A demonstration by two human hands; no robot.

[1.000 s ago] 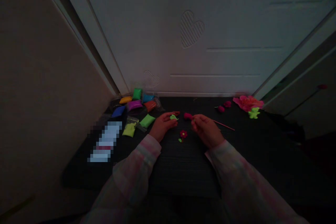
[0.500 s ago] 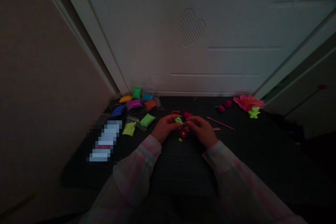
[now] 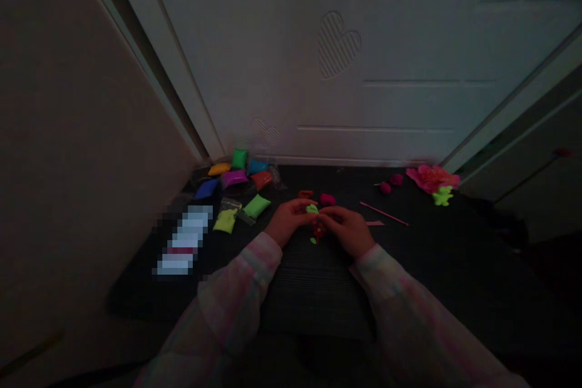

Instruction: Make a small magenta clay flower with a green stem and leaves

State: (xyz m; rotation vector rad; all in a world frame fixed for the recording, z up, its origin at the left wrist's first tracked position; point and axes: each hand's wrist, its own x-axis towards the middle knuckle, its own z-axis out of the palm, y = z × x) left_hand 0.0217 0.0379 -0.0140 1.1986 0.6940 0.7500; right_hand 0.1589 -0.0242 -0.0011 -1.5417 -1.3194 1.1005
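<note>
My left hand [image 3: 292,220] is closed, pinching a small lump of light green modelling clay [image 3: 311,209] between thumb and fingers. From the other side my right hand [image 3: 346,227] pinches at the clay's right edge, its fingertips meeting the left thumb. Just below them on the table lies a small red clay flower [image 3: 319,230] with a yellow centre, partly covered by my fingers. A green clay leaf [image 3: 313,240] sits at its lower left. Behind my hands are a dark pink clay lump [image 3: 327,199] and an orange-brown piece [image 3: 305,194].
Bagged clay in several colours, including a green packet [image 3: 257,206] and a yellow one [image 3: 225,220], lies left. A blurred-out bright rectangle [image 3: 184,239] is nearer. To the right lie a pink stick [image 3: 384,213], dark pink balls [image 3: 385,188], a pink flower [image 3: 431,179] and a yellow-green bear-shaped piece [image 3: 442,196].
My right hand has moved left, so its fingertips now meet the left hand at the green clay. The red flower is more covered. The view has shifted slightly.
</note>
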